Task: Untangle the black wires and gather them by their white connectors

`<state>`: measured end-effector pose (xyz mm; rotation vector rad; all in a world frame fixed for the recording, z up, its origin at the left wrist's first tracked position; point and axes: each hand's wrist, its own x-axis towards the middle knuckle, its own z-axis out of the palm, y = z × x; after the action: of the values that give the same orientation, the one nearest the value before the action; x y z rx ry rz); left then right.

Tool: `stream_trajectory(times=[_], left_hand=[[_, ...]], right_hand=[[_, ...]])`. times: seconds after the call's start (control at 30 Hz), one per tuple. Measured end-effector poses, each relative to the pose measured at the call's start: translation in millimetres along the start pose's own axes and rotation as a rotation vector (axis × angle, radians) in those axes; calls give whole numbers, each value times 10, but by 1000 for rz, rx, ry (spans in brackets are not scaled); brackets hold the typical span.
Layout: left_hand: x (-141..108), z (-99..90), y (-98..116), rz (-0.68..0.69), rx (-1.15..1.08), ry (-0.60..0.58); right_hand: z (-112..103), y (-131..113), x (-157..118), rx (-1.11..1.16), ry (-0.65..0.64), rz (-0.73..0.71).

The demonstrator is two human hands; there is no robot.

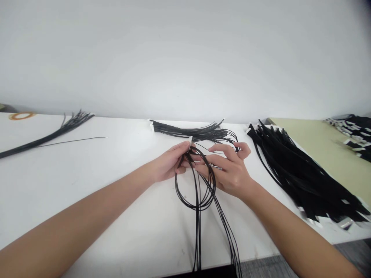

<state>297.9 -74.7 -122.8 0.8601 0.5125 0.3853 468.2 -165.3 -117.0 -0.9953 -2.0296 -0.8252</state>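
My left hand (173, 160) pinches a small white connector (190, 141) at the head of a bundle of thin black wires (198, 227). Part of the bundle curls into a loop (193, 204) below the fingers, and the rest hangs toward the table's front edge. Close on the right, my right hand (230, 172) has its thumb and lower fingers at the wires under the connector, while its upper fingers are raised and bent. Exactly what its fingertips grip is partly hidden behind the loop.
Behind my hands lies another black wire bundle (188, 130) with white ends. A big pile of black sleeved cables (301, 170) covers the right side. At left are a long wire bundle (49, 134), one loose wire (75, 140) and an orange ring (22, 116). A white wall (174, 58) rises behind.
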Motion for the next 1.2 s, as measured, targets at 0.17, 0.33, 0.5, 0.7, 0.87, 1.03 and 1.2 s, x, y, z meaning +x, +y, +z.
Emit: stream_trajectory(times=[0.17, 0.33, 0.5, 0.7, 0.87, 1.03, 1.2], left_hand=[[9, -11, -11, -7, -18, -8], [15, -41, -18, -25, 9, -35], [22, -56, -12, 1, 28, -53], [24, -29, -4, 4, 34, -13], [26, -35, -4, -1, 19, -11], [28, -46, -3, -3, -2, -15], [32, -41, 7, -10, -21, -8]], right_hand=[[-59, 67, -1, -48, -81, 33], [-131, 135, 35, -95, -96, 107], [-195, 161, 87, -52, -13, 386], [-202, 242, 111, 446, 280, 1042], [-220, 361, 139, 578, 521, 1155], [-276, 425, 185, 856, 680, 1247], [-325, 439, 203, 1084, 634, 1314]])
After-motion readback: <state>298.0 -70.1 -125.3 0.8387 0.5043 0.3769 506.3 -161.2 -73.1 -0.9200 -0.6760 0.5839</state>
